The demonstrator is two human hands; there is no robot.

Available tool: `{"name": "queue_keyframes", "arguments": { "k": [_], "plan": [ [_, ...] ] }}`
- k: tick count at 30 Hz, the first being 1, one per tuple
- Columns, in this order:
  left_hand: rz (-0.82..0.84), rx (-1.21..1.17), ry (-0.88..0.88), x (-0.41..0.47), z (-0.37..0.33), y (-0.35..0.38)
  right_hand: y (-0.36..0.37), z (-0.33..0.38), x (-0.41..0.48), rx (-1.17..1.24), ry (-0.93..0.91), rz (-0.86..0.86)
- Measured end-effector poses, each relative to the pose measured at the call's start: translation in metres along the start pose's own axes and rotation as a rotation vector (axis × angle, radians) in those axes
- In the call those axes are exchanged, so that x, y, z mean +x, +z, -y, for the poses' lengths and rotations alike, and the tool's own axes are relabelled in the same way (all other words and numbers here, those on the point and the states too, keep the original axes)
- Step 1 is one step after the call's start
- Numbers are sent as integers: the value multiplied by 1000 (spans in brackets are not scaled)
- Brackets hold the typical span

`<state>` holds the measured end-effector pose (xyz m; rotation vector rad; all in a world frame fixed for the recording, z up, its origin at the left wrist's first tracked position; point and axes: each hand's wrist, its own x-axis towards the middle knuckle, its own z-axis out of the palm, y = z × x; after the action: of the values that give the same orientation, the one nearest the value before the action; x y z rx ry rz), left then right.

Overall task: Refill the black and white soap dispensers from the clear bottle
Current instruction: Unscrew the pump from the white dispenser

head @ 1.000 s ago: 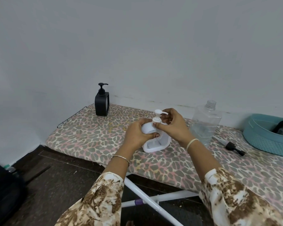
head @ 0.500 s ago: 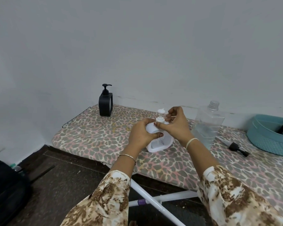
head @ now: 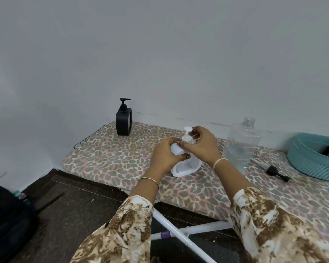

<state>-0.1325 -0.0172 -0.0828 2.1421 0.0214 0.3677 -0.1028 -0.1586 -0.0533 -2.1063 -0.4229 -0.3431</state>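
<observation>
Item: white dispenser (head: 186, 166), gripped at the body by the left hand (head: 164, 154); pump (head: 187, 138) pinched by the right hand (head: 203, 145), its nozzle turned round since before.

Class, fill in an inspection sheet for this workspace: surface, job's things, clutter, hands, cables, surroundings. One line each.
Surface: ironing board with a leopard-print cover, on white legs.
Job's things: white dispenser, base on the board, pump fitted; black dispenser upright at the far left corner, pump fitted; clear bottle upright, uncapped, partly filled.
Clutter: black pump cap lying right of the bottle; teal basket at the right edge, something dark inside.
Hands: left hand grips the white dispenser's body; right hand pinches its pump collar.
Cables: nothing seen.
Surroundings: plain wall behind; dark floor; black bag at lower left.
</observation>
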Motion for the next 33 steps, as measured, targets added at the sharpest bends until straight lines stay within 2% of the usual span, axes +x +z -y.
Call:
{"name": "queue_keyframes", "arguments": {
  "k": [7, 11, 15, 21, 26, 33],
  "plan": [
    [6, 9, 1, 1, 1, 0, -11, -4, -4, 21, 10, 58],
    [3, 9, 0, -1, -1, -1, -3, -2, -2, -23, 14, 33],
    [11, 1, -16, -2, -2, -2, -7, 2, -3, 62, -1, 20],
    [17, 4, -18, -3, -3, -3, -29, 18, -2, 182, -28, -95],
    [24, 34, -35, -5, -7, -5, -53, 22, -3, 208, -65, -119],
    [1, 52, -36, -16, -14, -4, -91, 14, -20, 294, -37, -257]
  ]
}}
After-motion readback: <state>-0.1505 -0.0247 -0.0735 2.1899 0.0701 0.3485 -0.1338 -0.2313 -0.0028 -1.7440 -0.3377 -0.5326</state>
